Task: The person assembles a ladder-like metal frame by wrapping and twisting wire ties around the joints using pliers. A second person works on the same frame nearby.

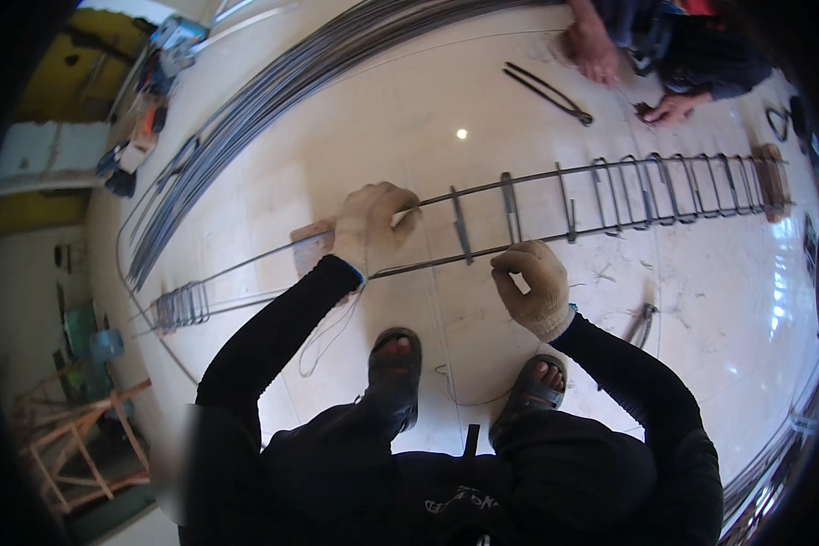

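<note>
A long cage of steel rebar (482,253) crosses the floor before me, its square stirrups (651,193) spaced along the right half. Over its bars, left of centre, is my left hand (373,226) in a pale knit glove, fingers curled. Thin wire (323,338) trails in loops from that hand down past its wrist. My right hand (535,293), gloved alike, is closed with thumb and forefinger together just below the near bar. Whatever its fingertips hold is too small to make out. More stirrups (182,305) are bunched at the cage's left end.
Wooden blocks (773,182) prop the cage. Pincers (548,93) lie beyond it, others (644,326) nearer right. A co-worker's hands (596,55) work at the upper right. A bundle of long rods (246,109) curves across the upper left; a wooden frame (86,437) stands lower left.
</note>
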A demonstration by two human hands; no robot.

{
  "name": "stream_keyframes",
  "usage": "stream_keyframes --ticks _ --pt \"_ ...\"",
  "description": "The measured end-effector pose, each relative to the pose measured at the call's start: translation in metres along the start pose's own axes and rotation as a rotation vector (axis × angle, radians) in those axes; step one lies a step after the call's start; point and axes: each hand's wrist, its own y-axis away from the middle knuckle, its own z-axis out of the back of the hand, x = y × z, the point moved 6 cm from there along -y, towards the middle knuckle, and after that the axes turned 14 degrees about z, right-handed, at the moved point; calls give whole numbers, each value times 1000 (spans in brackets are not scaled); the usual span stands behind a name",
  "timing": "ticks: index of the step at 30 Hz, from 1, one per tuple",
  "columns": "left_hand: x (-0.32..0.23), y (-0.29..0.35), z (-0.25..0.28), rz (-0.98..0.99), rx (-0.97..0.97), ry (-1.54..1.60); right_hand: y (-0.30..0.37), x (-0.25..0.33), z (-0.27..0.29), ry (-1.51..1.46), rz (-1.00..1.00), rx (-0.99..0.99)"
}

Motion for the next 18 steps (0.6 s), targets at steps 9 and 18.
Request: stream_keyframes --ticks 9,18 --pt "-41 82 26 -137 404 66 -64 43 -62 -212 -23 193" --pt "-59 95 36 -259 598 305 -28 21 -65 -747 -579 652"
